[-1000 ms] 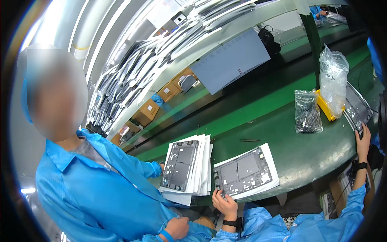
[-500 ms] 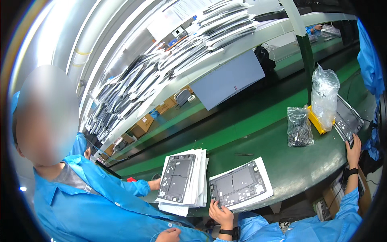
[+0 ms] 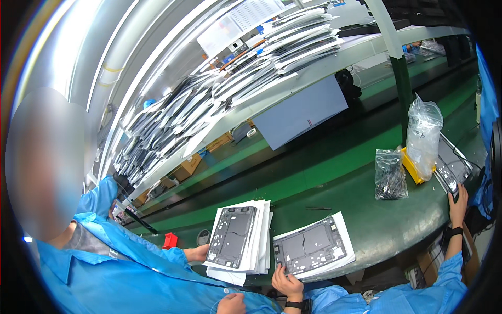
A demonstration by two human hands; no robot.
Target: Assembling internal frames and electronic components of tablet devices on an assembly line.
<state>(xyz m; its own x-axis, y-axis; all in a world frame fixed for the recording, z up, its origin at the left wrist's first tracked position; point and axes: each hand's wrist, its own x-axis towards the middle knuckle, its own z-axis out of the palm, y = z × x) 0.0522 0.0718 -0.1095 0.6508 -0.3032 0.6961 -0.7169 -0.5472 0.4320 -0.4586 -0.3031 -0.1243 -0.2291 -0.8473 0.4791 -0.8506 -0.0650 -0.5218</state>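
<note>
My left hand (image 3: 286,284) has its fingers closed on the near left corner of a dark tablet shell (image 3: 317,243). The shell lies on a white sheet (image 3: 347,250) on the green bench and shows a dark cable strip and several small white patches inside. At the right, my right hand (image 3: 458,205) is closed on the near end of another tablet shell (image 3: 451,163), which also has white sheets under it. A bag of clear plastic (image 3: 423,131) in a yellow bin (image 3: 413,166) partly hides that shell.
A co-worker's hand (image 3: 197,254) touches a stack of sheets (image 3: 264,235) topped by a tablet shell (image 3: 230,238). A zip bag of small dark parts (image 3: 391,175) and dark tweezers (image 3: 318,208) lie on the bench. Stacked sheets (image 3: 209,99) fill the shelf behind.
The view has shifted, so the bench things sit slightly lower. The co-worker at left has moved, and a red bin shows more fully. Both my hands stay at their shells.
</note>
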